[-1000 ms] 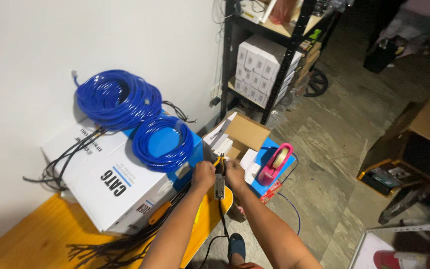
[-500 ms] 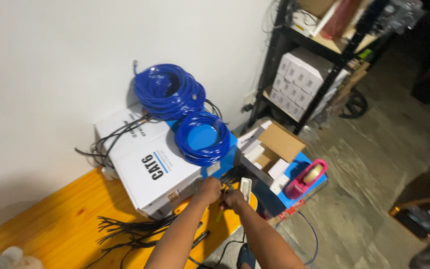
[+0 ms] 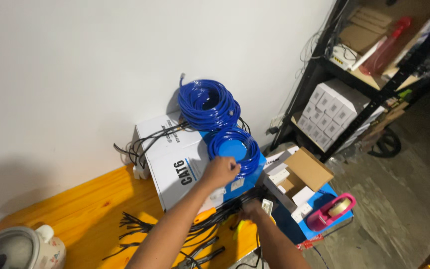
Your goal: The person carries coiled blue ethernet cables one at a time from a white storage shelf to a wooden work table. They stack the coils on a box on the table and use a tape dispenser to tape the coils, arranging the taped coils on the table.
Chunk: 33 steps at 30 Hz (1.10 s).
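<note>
We curl our left hand [image 3: 221, 171] onto the small blue cable coil [image 3: 235, 149] atop the white box [image 3: 180, 167], while our right hand [image 3: 253, 210] grips black cables [image 3: 215, 219] just below it.

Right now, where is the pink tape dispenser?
In the head view, the pink tape dispenser sits lower right on a blue box, beside the open cardboard box, right of the right hand.

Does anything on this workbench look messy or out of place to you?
Yes: loose black cables sprawl in a tangle across the orange table. More black cables spill over the white box. The left hand rests on the smaller blue cable coil; the right hand grips a black bundle. Nothing looks broken.
</note>
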Each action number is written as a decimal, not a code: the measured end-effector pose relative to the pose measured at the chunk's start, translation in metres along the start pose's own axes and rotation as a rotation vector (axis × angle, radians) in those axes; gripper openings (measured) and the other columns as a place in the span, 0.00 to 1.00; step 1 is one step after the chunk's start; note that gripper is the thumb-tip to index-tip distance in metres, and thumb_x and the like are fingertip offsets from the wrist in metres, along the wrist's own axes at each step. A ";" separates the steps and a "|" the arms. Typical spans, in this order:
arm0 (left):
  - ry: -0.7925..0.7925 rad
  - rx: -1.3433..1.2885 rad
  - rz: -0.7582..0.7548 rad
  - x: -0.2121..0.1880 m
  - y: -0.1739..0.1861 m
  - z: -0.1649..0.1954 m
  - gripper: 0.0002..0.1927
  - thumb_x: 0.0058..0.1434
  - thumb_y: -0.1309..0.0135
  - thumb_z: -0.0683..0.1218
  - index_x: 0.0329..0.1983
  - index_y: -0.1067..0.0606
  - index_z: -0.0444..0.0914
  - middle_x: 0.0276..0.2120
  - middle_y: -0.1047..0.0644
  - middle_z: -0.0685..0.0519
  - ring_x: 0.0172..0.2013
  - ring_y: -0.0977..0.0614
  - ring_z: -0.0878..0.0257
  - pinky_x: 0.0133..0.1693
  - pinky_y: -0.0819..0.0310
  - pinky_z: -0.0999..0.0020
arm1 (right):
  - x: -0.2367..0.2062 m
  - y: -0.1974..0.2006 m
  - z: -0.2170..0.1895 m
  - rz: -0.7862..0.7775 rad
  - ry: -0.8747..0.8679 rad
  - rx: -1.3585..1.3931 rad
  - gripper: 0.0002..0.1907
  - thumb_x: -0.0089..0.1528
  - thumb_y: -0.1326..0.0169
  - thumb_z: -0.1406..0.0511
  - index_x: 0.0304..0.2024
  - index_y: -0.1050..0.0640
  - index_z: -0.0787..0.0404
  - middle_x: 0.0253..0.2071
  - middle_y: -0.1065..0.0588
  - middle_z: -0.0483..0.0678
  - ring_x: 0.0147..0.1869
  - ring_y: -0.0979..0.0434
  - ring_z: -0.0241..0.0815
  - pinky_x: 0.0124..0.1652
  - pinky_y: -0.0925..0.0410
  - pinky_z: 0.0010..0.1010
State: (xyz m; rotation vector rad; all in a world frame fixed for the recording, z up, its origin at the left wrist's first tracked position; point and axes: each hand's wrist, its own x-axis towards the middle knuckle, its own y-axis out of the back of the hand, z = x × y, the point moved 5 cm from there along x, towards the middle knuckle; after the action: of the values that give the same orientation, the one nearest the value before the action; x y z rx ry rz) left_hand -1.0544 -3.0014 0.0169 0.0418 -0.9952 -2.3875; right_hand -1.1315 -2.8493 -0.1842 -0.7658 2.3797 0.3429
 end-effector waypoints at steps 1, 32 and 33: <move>-0.007 0.016 0.036 0.007 0.015 0.001 0.16 0.60 0.41 0.55 0.27 0.19 0.37 0.22 0.21 0.42 0.26 0.18 0.45 0.30 0.25 0.52 | 0.006 0.005 -0.013 0.077 0.014 0.046 0.11 0.59 0.47 0.67 0.40 0.22 0.68 0.37 0.23 0.59 0.38 0.21 0.53 0.39 0.29 0.41; -0.051 0.320 0.322 0.149 0.082 -0.040 0.28 0.48 0.29 0.48 0.51 0.27 0.41 0.48 0.25 0.48 0.54 0.27 0.49 0.62 0.45 0.50 | -0.030 -0.095 -0.200 -0.127 0.718 -1.000 0.30 0.72 0.73 0.48 0.74 0.44 0.46 0.73 0.44 0.53 0.74 0.42 0.58 0.68 0.46 0.52; -0.089 0.353 0.345 0.148 0.087 -0.035 0.28 0.47 0.31 0.45 0.51 0.28 0.40 0.48 0.26 0.47 0.54 0.28 0.48 0.61 0.45 0.49 | -0.029 -0.091 -0.206 -0.080 0.816 -0.877 0.29 0.73 0.71 0.49 0.71 0.36 0.49 0.66 0.35 0.57 0.69 0.36 0.58 0.67 0.43 0.49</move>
State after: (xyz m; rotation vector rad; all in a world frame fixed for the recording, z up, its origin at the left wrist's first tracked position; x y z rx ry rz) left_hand -1.1312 -3.1481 0.0751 -0.0998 -1.3375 -1.8969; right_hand -1.1556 -2.9938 -0.0102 -1.6297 2.8905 1.2936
